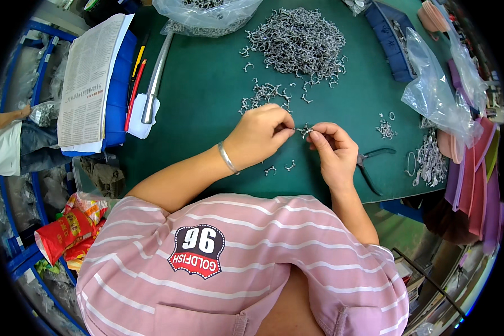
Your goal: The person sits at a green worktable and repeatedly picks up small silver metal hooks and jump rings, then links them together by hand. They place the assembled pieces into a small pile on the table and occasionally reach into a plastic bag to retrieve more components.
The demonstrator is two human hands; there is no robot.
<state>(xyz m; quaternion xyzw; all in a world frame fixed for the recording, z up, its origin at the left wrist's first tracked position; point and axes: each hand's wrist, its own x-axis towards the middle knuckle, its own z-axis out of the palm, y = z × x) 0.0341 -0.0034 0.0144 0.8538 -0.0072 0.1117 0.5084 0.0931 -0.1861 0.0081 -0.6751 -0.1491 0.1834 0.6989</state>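
Note:
Over the near middle of the green table, my left hand (266, 133) and my right hand (335, 152) face each other, both pinched. Between them is a small branched silver metal piece (304, 131), gripped by my right thumb and fingers. My left fingertips close right beside it; what they pinch is too small to make out. Beyond my left hand lies a loose cluster of curved silver pieces (267, 92), and farther back a large heap of similar pieces (299, 42). Two loose pieces (270, 170) rest nearer my body. Black-handled pliers (365, 167) lie right of my right hand.
A tapered metal rod (158, 75), pens (135, 95) and a newspaper (88, 78) on a blue bin are at left. Rightward are a blue tray (389, 42), plastic bags (437, 84) and silver chain-like parts (430, 159). Another person's arm (10, 117) shows far left.

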